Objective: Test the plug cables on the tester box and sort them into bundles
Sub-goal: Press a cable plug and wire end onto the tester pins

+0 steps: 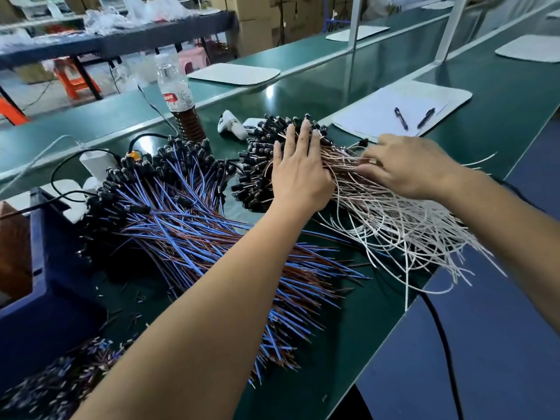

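Observation:
Two heaps of plug cables lie on the green bench. The left heap [188,225] has blue and brown wires with black plugs. The right heap [394,216] has white and brown wires, its black plugs [257,165] pointing away from me. My left hand [298,168] lies flat with straight fingers pressing on the right heap near its plugs. My right hand [406,168] has its fingers curled among the wires of that heap and pinches some of them. A white tester box [97,163] with an orange socket sits behind the left heap, partly hidden.
A bottle [181,107] of dark drink stands behind the heaps, beside a white handheld device [231,125]. A paper pad [403,110] with two pens lies at the back right. A dark blue bin [45,268] sits left. A black cord [439,334] hangs over the bench's near edge.

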